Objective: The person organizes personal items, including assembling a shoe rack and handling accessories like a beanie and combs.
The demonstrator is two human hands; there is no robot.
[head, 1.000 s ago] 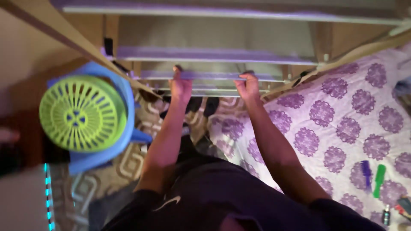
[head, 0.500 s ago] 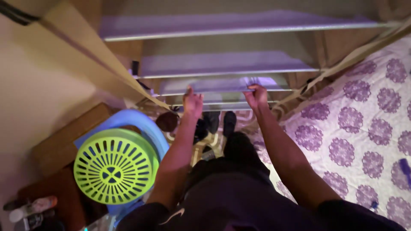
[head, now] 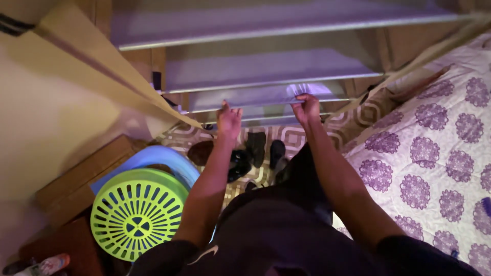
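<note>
A rack of pale shelves with metal front rails (head: 271, 66) stands before me, lit in lavender. My right hand (head: 307, 110) pinches the front edge of a low shelf (head: 255, 95). My left hand (head: 228, 121) reaches to the same rack a little lower and to the left, fingers curled over the front rail of the bottom shelf (head: 266, 120). Both arms stretch forward from my dark shirt. What lies under the fingers is hidden.
Dark shoes (head: 255, 149) lie on the patterned floor under the rack. A round lime-green slotted basket (head: 138, 213) sits on a blue tub (head: 158, 157) at lower left, beside a wooden box (head: 82, 176). A bed with a purple-flowered quilt (head: 424, 158) fills the right.
The view has swung, so the green basket now sits lower left. Both hands stay at the rack's low shelves; the left hand has dropped slightly below the right.
</note>
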